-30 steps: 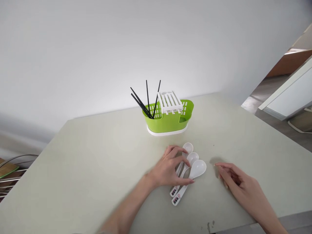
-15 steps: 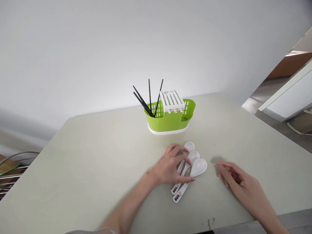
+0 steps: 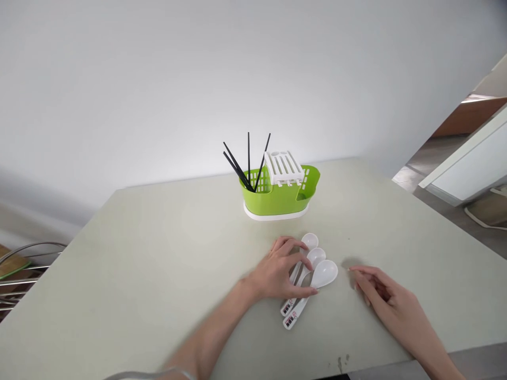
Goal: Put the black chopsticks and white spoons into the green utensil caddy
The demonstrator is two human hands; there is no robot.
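Three white plastic spoons (image 3: 325, 272) lie side by side on the pale table (image 3: 158, 253), bowls pointing away and labelled handle ends toward me. My left hand (image 3: 277, 272) is draped across their handles, fingers curled over the top and thumb against the nearest spoon. My right hand (image 3: 386, 301) rests on the table just right of the spoons, fingers loosely extended, holding nothing. Behind the spoons stands a green cutlery caddy (image 3: 277, 199) on a white base.
Several black chopsticks (image 3: 248, 158) stand in the caddy's left compartment, and a white slotted insert (image 3: 283, 166) sits on its rim. A wire rack (image 3: 19, 274) shows past the table's left edge. A white wall lies behind; floor and furniture are at right.
The view has shifted slightly, so everything sits a little to the right. Both hands stay in nearly the same places on the spoons and the table.
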